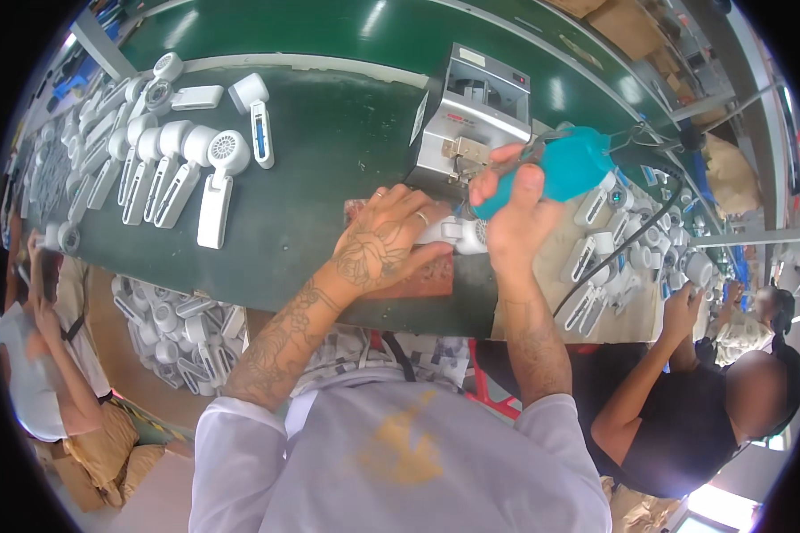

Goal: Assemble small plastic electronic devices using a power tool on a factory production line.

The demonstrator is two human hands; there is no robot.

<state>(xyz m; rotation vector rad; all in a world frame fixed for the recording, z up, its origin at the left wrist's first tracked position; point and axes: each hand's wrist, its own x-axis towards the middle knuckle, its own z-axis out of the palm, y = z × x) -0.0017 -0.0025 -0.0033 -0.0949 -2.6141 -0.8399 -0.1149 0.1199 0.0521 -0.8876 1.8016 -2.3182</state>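
My left hand point(384, 238) lies over a white handheld fan point(473, 235) on a reddish mat point(422, 282), its fingers curled round the handle and hiding most of it. The fan's round head shows just right of my fingers. Wrapped in my right hand point(526, 222) is a teal electric screwdriver point(578, 164), tilted, with a dark cord at its upper end. Its lower end points down towards the fan; whether the tip touches is hidden. Close beyond both hands stands a grey metal screw feeder point(471, 124).
Several white fans point(173, 147) lie in rows at the left of the green table point(329, 133). More fans point(609, 262) rest on cardboard at the right, crossed by the cord point(627, 242). A carton of fans point(187, 338) stands below the left edge. Co-workers sit on both sides.
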